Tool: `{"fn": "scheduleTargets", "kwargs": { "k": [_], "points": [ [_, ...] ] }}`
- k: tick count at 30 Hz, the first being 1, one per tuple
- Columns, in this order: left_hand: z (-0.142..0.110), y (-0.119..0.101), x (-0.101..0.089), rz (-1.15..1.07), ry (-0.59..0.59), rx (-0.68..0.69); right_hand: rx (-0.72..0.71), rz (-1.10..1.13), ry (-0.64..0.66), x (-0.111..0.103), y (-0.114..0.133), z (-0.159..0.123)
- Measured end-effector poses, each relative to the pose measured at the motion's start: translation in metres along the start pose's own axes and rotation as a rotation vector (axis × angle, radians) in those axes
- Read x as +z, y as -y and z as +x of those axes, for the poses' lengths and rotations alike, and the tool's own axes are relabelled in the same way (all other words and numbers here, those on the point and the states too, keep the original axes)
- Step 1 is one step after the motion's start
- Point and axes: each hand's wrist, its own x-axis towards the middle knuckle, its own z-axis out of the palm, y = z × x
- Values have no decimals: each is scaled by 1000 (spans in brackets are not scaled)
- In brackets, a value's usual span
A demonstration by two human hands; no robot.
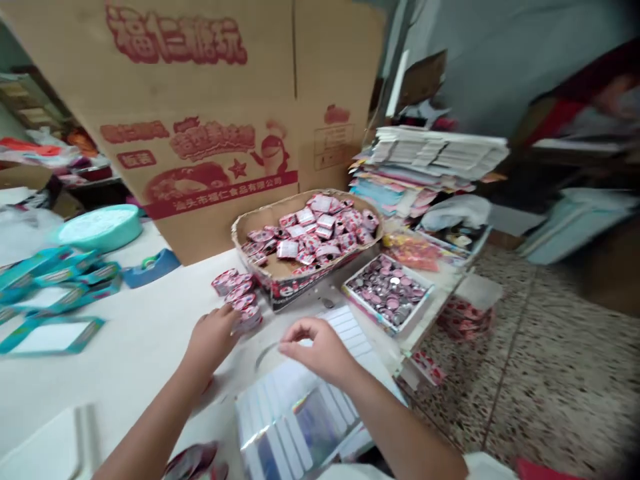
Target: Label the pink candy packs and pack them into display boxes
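Note:
My left hand (214, 335) reaches to the near end of a line of small pink-and-white printed pieces (239, 290), its bent fingers against the last one. What lies under those fingertips is hidden. Just to the right, my right hand (316, 348) makes a pinch of thumb and forefinger above a sheet with white strips (280, 403). A thin, curved, greyish strip (261, 358) runs from its fingertips and is blurred. Behind both hands, a shallow carton tray (280, 293) holds a heap of the printed pieces (320, 230).
A white box (425, 293) of shiny round discs stands right of the tray. A big cardboard carton (210, 87) rises behind. Teal-edged boxes (55, 333), a blue tape dispenser (155, 267) and a turquoise round tub (100, 227) are left. Stacked papers (435, 157) stand back right; the table ends there.

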Motion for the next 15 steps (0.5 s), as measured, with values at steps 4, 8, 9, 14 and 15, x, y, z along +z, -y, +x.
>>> {"fn": "scheduleTargets", "kwargs": {
  "k": [4,8,9,14,15],
  "points": [
    [20,6,12,128,-2,135,-36,-70,24,-12,-2,-6],
    [1,0,9,2,-14,156,25,-36,3,-27,-15,-9],
    [-6,-5,8,-46,-12,160,35,-20,7,-28,-17,-10],
    [-38,-34,8,-290,92,132,38,84,77,-23,-18,-12],
    [-43,-38,8,-339,108,110,46,97,82,-20,-17,-12]
  ]
}}
